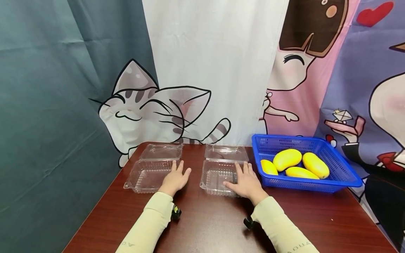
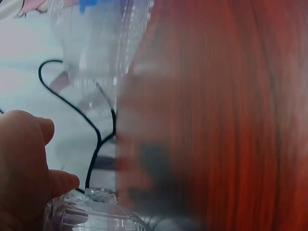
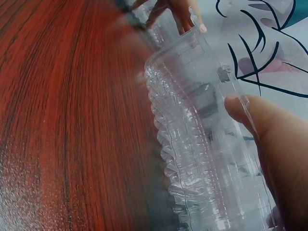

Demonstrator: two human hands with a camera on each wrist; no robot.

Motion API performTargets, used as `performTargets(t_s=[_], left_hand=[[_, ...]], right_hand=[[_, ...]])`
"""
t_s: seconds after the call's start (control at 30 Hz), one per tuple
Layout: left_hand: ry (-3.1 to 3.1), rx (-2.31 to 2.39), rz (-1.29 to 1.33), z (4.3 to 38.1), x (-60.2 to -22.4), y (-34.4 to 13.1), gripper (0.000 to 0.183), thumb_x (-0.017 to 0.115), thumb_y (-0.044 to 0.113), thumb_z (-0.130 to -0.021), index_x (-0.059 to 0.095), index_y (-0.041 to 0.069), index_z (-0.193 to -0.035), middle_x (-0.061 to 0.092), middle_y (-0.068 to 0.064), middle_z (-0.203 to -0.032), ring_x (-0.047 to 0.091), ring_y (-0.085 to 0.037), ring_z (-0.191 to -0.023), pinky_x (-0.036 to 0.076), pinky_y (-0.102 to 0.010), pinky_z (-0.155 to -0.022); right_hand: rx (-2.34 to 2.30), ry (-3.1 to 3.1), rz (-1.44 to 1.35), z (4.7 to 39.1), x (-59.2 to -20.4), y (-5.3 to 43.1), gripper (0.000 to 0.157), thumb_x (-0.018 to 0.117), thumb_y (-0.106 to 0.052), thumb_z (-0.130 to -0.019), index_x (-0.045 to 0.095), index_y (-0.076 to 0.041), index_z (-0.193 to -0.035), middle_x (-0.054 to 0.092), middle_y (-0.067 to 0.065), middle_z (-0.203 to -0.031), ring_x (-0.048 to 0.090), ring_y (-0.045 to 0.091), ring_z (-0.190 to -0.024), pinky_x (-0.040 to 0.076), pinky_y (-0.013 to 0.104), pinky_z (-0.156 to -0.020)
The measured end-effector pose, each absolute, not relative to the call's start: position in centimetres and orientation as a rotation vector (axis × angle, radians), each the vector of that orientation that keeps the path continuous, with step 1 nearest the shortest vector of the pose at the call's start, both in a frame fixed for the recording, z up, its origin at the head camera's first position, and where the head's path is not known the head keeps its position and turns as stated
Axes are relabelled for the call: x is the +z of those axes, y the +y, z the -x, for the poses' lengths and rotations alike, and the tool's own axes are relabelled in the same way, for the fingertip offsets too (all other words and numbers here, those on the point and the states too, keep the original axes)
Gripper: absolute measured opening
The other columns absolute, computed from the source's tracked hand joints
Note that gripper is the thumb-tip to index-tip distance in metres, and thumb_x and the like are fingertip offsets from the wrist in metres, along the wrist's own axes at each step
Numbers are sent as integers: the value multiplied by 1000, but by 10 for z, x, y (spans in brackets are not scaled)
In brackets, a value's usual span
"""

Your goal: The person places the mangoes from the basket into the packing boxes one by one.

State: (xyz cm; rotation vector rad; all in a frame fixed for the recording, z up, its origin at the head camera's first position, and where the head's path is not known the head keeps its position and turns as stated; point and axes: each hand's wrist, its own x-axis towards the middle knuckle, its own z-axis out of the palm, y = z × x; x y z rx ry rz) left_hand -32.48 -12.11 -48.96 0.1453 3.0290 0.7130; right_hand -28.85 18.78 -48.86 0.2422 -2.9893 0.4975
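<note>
Head view gives us two hands reaching over a smooth, glossy table point(image 1: 205, 225) with reddish-brown wood grain. We see the left hand point(image 1: 174, 181) at the right-hand edge of the left container point(image 1: 148, 175), its fingers extended and spread apart. We find the right hand point(image 1: 248, 183) over the right-hand side of the right container point(image 1: 215, 177), fingers likewise straight and apart, the thumb stretched sideways across the tray. Whether either hand actually touches the plastic, we cannot tell.

Both containers are thin, clear, shiny plastic, rectangular with rounded corners, and stand side by side with a strip of bare wood between them. The left lid point(image 1: 162, 151) and the right lid point(image 1: 226, 152) lie folded back on the far side, toward the table's rear edge. In the right wrist view we make out rippled, fluted walls, catching bright glints, with the thumb close by the rim.

Just beside the right container we see a blue basket point(image 1: 303, 186) of perforated plastic with flared sides; within it lie four smooth, plump, oval yellow mangoes point(image 1: 287, 160). Behind everything hangs a softly creased cloth backdrop point(image 1: 215, 70), printed with a boldly outlined cat point(image 1: 136, 109). Pale, matte fabric sleeves point(image 1: 145, 221) cover the forearms.
</note>
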Motion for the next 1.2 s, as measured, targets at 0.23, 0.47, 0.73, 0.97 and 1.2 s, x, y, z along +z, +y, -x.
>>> performTargets(t_s=[0.23,0.47,0.73,0.97,1.2], left_hand=[[3042,640,-58,327,-487,-136,67,27,56,-106,22,21,-163,0,-28,-166,51,-62,-119,43,-69,-94],[3284,535,-141,319,-482,-114,63,36,52,-105,34,21,-160,-2,-28,-165,10,-54,-149,7,-67,-117],[3133,1235,-610,306,-481,-58,58,53,34,-103,40,12,-155,20,-26,-163,28,-48,-145,30,-63,-112],[2810,1584,-455,310,-508,-38,56,52,28,-105,38,12,-156,30,-24,-159,38,-45,-141,33,-62,-111],[2653,1751,-474,312,-525,-46,56,53,26,-104,38,10,-156,38,-21,-157,35,-41,-144,29,-61,-114]], right_hand=[[505,-3002,-226,290,-491,189,108,59,-75,-83,27,-5,-160,17,37,-159,13,52,-149,20,60,-118],[475,-2978,-221,294,-495,186,107,59,-75,-83,29,-7,-159,19,36,-159,15,51,-149,22,60,-118],[457,-2994,-208,296,-493,184,107,60,-75,-83,28,-7,-160,19,35,-160,14,50,-150,24,61,-117],[445,-3003,-206,297,-492,183,106,59,-74,-83,30,-6,-159,19,35,-160,14,50,-150,24,61,-117],[418,-2993,-197,298,-493,182,106,59,-75,-83,32,-5,-158,20,35,-159,15,50,-149,26,62,-115]])
